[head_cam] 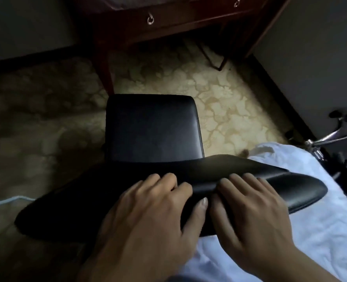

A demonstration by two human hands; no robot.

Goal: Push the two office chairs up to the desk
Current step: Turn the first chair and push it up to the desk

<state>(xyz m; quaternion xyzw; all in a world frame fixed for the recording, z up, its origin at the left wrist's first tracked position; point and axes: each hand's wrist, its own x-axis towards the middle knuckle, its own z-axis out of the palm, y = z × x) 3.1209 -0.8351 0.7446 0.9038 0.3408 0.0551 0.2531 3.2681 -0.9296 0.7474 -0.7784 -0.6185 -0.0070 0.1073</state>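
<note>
A black leather office chair stands on the carpet below me, its seat facing the dark wooden desk at the top of the view. My left hand and my right hand sit side by side on the top edge of the chair's backrest. The fingers of both hands curl over that edge and the thumbs press on its near side. A strip of carpet separates the seat's front from the desk. No second chair shows.
The desk has drawers with ring pulls and a slim front leg. A patterned beige carpet covers the floor. A white bed sheet lies at the right. A chrome and black frame stands by the right wall.
</note>
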